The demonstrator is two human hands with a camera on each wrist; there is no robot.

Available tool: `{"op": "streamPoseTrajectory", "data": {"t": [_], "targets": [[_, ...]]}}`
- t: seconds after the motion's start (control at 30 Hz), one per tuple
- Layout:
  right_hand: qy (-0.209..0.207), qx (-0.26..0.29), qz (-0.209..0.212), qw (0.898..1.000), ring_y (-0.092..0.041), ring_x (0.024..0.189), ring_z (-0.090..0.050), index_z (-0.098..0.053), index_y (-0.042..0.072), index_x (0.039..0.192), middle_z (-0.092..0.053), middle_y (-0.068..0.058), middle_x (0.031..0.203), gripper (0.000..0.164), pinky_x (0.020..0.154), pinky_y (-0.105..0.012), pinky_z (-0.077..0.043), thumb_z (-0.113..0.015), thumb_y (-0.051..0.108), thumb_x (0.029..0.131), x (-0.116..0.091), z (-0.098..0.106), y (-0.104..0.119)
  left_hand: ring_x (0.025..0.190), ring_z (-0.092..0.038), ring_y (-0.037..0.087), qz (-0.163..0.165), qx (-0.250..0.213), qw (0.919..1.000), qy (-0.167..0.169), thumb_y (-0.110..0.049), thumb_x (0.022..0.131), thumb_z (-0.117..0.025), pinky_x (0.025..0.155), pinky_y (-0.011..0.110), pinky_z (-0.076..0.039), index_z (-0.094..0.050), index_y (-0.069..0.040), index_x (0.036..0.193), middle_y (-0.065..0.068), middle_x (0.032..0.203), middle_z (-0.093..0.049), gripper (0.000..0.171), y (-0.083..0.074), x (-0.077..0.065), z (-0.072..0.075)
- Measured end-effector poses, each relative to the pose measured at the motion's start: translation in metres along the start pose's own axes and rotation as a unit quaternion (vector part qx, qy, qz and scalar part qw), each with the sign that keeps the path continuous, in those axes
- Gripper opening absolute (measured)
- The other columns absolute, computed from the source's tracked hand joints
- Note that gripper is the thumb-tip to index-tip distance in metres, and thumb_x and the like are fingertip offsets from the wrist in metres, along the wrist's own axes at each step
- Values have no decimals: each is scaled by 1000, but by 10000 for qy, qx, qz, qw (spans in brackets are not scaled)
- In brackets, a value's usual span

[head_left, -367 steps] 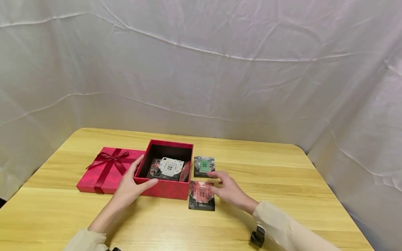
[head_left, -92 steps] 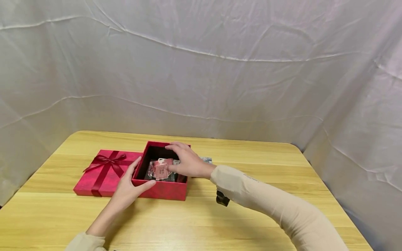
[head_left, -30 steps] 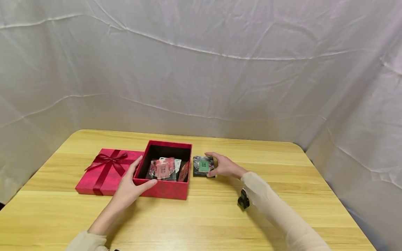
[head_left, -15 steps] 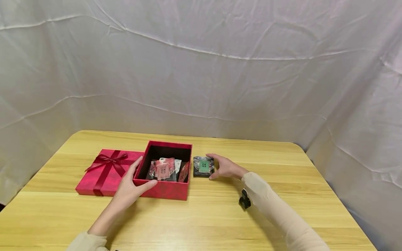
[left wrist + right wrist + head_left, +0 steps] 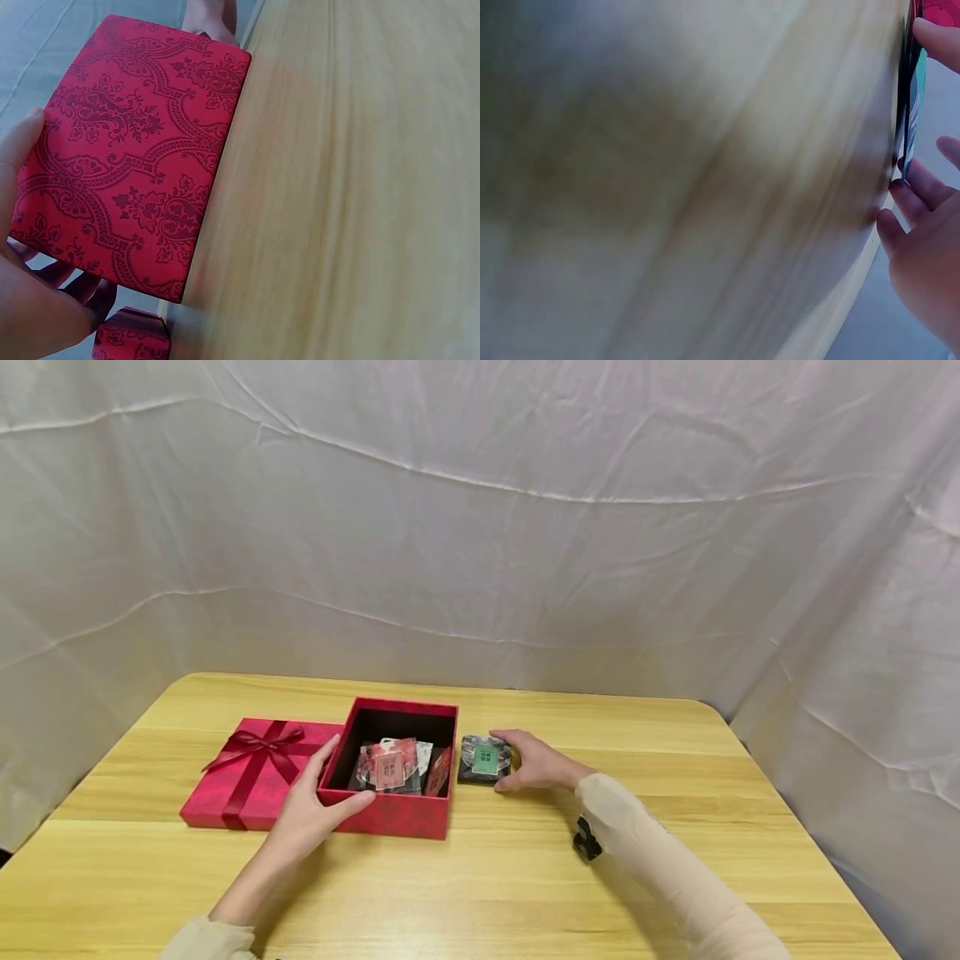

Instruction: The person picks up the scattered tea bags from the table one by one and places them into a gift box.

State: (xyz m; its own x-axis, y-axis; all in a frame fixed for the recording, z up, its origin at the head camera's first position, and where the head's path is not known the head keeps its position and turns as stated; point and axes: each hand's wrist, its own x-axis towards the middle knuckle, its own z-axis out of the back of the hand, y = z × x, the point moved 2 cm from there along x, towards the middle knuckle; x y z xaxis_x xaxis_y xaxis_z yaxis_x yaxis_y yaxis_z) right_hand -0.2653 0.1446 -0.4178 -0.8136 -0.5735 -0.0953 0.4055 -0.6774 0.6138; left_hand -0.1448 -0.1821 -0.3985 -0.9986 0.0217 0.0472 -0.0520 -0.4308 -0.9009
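The open red box [image 5: 393, 814] stands left of the table's middle, its front wall filling much of the left wrist view. My left hand [image 5: 311, 806] grips the box's left front corner, thumb [image 5: 19, 142] against the front wall and fingers along the left side. Inside lie several sachets, a red-labelled sachet [image 5: 390, 768] on top. Right of the box is a flat black sachet [image 5: 485, 760] with a green label. My right hand [image 5: 536, 762] holds this sachet by its right side, thumb at the near edge and fingers at the far edge.
A red lid [image 5: 217, 785] with a dark red ribbon bow [image 5: 262, 743] lies flat against the box's left side. The wooden table [image 5: 465, 893] ends at the back before a pale hanging cloth [image 5: 480, 568].
The red-labelled sachet went from the table into the box in the right hand. That hand then moved back right to the green-labelled sachet, which has just shifted slightly left. The left hand stayed on the box.
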Motion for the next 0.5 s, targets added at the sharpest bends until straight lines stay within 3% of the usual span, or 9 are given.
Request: {"op": "streamPoseTrajectory", "data": {"t": [0.5], "targets": [[-143, -137, 203, 9996, -38, 134, -33, -34, 4, 148, -37, -21, 147, 89, 106, -62, -26, -78, 29, 74, -12, 2, 4, 141, -17, 42, -64, -50, 10000, -13, -34, 83, -76, 102, 70, -23, -18, -17, 155, 20, 155, -21, 94, 2, 0, 0]]}}
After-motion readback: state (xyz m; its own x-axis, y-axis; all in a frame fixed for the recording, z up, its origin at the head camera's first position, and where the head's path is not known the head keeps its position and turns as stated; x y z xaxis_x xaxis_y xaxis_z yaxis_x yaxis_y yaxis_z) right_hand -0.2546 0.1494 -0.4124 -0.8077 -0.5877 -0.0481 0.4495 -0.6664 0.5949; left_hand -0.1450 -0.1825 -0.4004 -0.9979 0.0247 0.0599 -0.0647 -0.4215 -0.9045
